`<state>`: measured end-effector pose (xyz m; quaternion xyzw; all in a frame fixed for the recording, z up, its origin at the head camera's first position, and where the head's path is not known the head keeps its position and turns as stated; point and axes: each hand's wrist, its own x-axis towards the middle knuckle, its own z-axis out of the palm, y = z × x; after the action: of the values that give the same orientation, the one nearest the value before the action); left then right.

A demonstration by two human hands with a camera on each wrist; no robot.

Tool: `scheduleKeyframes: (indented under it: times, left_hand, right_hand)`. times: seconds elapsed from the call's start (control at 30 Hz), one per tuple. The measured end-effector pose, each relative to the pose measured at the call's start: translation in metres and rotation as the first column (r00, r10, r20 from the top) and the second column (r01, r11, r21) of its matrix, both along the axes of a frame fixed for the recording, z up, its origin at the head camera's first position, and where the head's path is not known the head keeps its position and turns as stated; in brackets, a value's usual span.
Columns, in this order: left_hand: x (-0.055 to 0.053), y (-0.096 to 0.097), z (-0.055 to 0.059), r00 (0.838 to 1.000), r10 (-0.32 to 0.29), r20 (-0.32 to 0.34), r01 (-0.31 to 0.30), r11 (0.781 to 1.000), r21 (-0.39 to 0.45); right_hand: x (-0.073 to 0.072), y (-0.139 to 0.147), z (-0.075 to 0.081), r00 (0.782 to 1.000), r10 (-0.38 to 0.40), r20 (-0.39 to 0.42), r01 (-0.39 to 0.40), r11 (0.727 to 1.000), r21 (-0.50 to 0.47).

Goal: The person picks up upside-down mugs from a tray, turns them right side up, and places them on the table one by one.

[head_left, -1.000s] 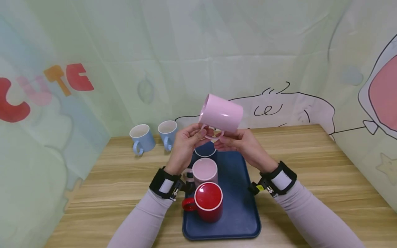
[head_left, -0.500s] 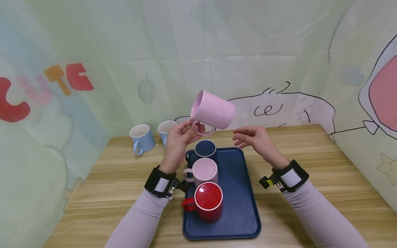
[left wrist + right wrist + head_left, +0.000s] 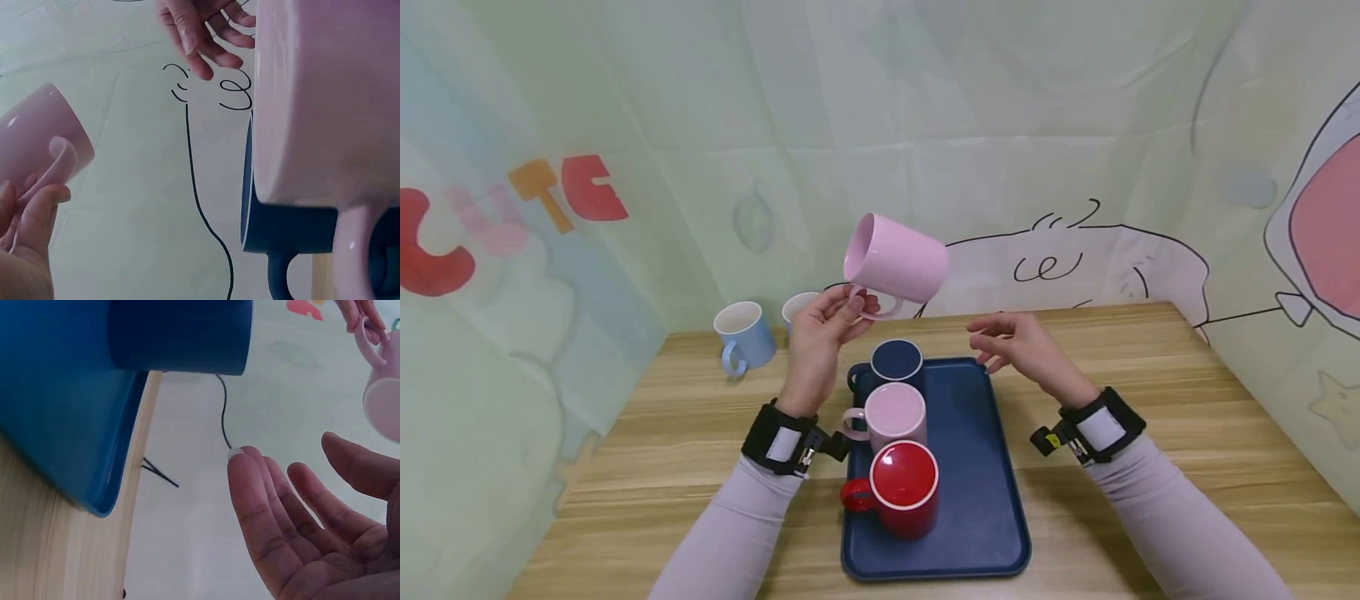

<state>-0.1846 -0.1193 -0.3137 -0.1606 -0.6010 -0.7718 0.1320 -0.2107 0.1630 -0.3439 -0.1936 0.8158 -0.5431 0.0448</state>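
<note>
Hands, two. Left hand (image 3: 822, 342): thumb and fingers are pinching the handle (image 3: 886, 315) of the held mug (image 3: 901, 262), pink. Right hand (image 3: 1018, 346): fingers are hanging spread and loosely bent, holding nothing, apart from that mug.

Held mug: hanging in the air, leaning almost onto its side, mouth facing left, handle underneath. Step, as judged: the left hand is carrying it alone. Next move, as judged: calling for a steady pinch, a wrist turn to square the mug, and clearance from its neighbours before any lowering.

Tray (image 3: 973, 500), navy: lying on the tabletop (image 3: 1097, 358), carrying a row along its left side. Navy mug (image 3: 897, 361), far; pink mug (image 3: 895, 410), middle; red mug (image 3: 904, 475), near. Handles are pointing left; rim up or base up, cannot tell.

Blue mugs, two (image 3: 752, 343) (image 3: 797, 308): standing left of the tray, one partly hiding behind the left hand.

Writing: backdrop (image 3: 1000, 100) letters (image 3: 537, 187) are spelling "CUTE". Wristbands (image 3: 763, 425): showing nothing legible. Mugs: showing no brand.
</note>
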Motion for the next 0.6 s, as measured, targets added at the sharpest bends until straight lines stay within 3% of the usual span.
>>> scheduleKeyframes:
  times: [0.3,0.6]
  left_hand:
    - [-0.006,-0.009,-0.001,1.0,0.03,0.004,-0.03,0.999,0.013]
    - [-0.014,-0.019,-0.004,0.995,0.095,0.019,-0.095,0.995,0.001]
  right_hand:
    - [-0.008,0.009,-0.021,0.994,-0.046,0.097,0.032,0.989,0.142]
    - [-0.009,0.011,-0.03,0.987,-0.028,0.161,0.001,0.985,0.17]
